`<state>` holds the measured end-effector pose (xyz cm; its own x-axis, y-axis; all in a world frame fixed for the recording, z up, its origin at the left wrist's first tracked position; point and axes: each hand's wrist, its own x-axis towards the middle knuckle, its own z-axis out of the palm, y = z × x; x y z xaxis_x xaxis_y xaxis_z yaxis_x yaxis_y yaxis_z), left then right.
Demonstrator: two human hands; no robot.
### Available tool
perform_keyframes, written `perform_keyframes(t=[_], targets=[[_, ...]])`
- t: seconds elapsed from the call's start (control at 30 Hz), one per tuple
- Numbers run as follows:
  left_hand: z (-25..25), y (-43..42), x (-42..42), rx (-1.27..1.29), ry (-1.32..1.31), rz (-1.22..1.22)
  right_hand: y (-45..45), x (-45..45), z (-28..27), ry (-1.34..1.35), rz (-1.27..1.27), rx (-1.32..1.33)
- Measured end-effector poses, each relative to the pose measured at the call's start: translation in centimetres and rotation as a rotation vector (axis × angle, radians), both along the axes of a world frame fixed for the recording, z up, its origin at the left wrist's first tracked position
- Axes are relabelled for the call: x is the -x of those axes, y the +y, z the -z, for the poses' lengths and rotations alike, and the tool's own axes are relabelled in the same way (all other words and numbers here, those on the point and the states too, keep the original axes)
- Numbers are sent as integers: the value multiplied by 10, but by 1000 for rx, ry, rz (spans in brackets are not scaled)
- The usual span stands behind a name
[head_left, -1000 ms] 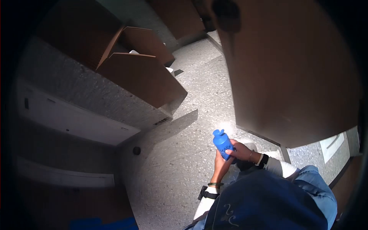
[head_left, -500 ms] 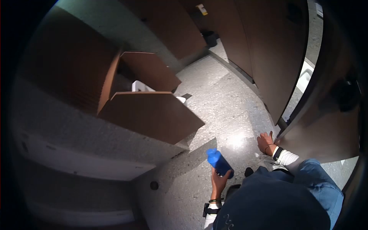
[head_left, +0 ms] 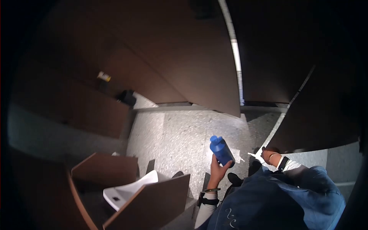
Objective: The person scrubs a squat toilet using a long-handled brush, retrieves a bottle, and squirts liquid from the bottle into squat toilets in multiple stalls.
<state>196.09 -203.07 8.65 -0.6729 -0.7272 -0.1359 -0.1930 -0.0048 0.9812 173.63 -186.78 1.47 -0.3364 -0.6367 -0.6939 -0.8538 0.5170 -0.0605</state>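
My left hand [head_left: 217, 171] is wrapped around a blue plastic bottle [head_left: 223, 150] with a blue cap, held tilted above the floor. At the lower corner of a dark brown stall door [head_left: 322, 115], my right hand [head_left: 270, 156] is bent, with its fingers partly hidden in shadow. Whether it grips the door edge I cannot tell. A small bright white shape [head_left: 254, 155] shows beside its fingers, too unclear to name.
Brown stall panels [head_left: 180, 50] run across the far side, with a narrow lit gap between two of them. At lower left, a white urinal [head_left: 130, 189] sits between brown dividers [head_left: 153, 201]. A black bin [head_left: 127, 98] stands at far left on the speckled floor [head_left: 172, 134].
The view has swung right, so the urinal and dividers now lie at lower left and the stall panels fill the top. My left hand still holds the bottle. My right hand's fingers show less.
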Motion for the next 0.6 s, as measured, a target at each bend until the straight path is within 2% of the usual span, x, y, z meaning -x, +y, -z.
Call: perform_keyframes(t=[0.03, 0.07, 0.13, 0.17, 0.2, 0.27, 0.3, 0.33, 0.4, 0.47, 0.53, 0.57, 0.6], targets=[[-3, -10, 10, 3, 13, 94, 7, -2, -22, -49, 109, -14], [-7, -17, 24, 34, -27, 170, 12, 2, -48, -288, 195, 110], [-10, -21, 59, 61, -5, 345, 7, -5, -57, -1025, 797, 604], [-12, -18, 80, 101, 15, 422, -3, -7, -50, -990, 745, 858], [-11, -14, 99, 34, 27, 518, -14, -8, -44, -939, 680, 1104], [-17, -1, 134, 231, 100, 720, -28, -5, -95, -813, 707, 1231], [-25, -1, 152, 257, 154, 798, -28, 1, -93, -679, 801, 1329], [-35, -8, 165, 401, -174, 922, -21, 9, -86, -604, 877, 1385], [-39, -33, 186, 1129, -365, 978, -9, 19, -90, -480, 1026, 1483], [-43, -62, 229, 1520, -300, 649, 6, 40, -80, -415, 1024, 1422], [-51, -92, 272, 1971, -332, 419, 12, 61, -56, -351, 975, 1334], [-44, -99, 282, 1973, -344, 405, 11, 70, -44, -310, 963, 1323], [-35, -109, 286, 2083, -526, 501, 6, 73, -39, -318, 946, 1335]])
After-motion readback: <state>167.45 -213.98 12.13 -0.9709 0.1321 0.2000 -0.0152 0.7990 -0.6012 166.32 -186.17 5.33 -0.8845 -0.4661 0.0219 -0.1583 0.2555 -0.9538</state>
